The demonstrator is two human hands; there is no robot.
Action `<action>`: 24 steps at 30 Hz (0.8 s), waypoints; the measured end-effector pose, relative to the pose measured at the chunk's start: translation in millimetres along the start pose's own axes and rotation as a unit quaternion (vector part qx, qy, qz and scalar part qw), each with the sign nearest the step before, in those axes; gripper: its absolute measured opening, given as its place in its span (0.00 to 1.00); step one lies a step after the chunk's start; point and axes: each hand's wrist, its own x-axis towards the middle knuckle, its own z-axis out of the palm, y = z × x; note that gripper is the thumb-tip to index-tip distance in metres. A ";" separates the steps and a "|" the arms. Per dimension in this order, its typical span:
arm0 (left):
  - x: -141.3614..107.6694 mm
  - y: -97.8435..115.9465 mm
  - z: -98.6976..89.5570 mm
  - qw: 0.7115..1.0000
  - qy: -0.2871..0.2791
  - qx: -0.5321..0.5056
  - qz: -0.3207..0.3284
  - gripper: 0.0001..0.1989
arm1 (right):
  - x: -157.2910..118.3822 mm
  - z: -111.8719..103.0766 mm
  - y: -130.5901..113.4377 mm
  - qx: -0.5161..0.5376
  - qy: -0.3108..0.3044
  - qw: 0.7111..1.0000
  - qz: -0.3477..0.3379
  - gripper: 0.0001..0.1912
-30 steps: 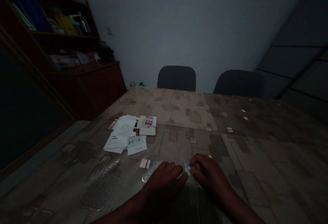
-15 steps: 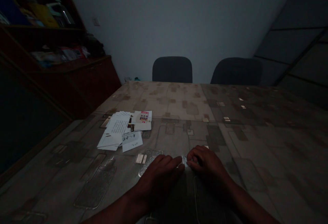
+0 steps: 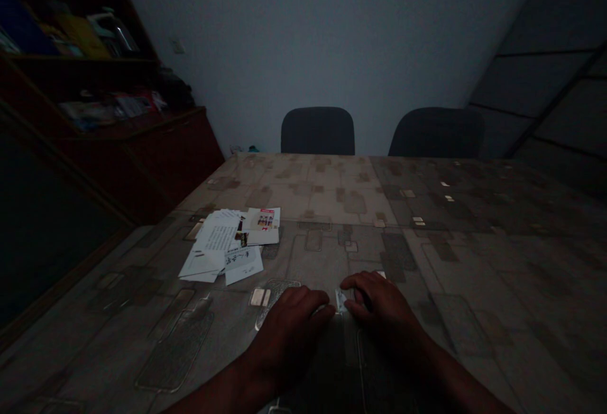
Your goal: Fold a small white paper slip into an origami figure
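Note:
Low in the middle of the view, my left hand (image 3: 296, 328) rests near the table with its thumb and fingertips slightly apart, and nothing shows between them. Just to its right, my right hand (image 3: 379, 303) has its thumb and fingers curled at a small whitish piece (image 3: 341, 301), too dark and small to name. That piece lies between the two hands, against the right fingertips. Farther off to the left, a loose pile of white printed cards and papers (image 3: 215, 243) is spread on the patterned tablecloth (image 3: 327, 202).
Two dark chairs (image 3: 317, 131) (image 3: 437, 133) stand behind the table's far edge, against a pale wall. At the left, a reddish cabinet (image 3: 175, 155) has shelves (image 3: 80, 57) full of assorted items. The room is dim.
My left fingertips have drawn back a little from the whitish piece and parted. More of the piece shows now, beside my right fingertips.

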 end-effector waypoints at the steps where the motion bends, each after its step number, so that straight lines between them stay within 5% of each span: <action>1: -0.9 -1.8 1.3 1.000 0.005 -0.003 0.004 0.10 | 0.0 0.5 0.6 0.006 -0.003 1.000 -0.002 0.11; 9: 6.6 1.4 -6.3 0.991 0.044 -0.121 -0.037 0.12 | 4.7 3.3 3.9 0.029 0.002 1.000 0.004 0.04; 14: 21.3 5.9 -20.8 0.954 0.023 -0.266 -0.136 0.10 | 6.2 -4.1 -3.3 0.185 0.013 0.983 0.014 0.04; 24: 42.2 15.4 -11.6 0.728 0.033 -0.610 -0.312 0.22 | 1.9 -7.5 -7.2 0.299 0.014 0.953 0.052 0.11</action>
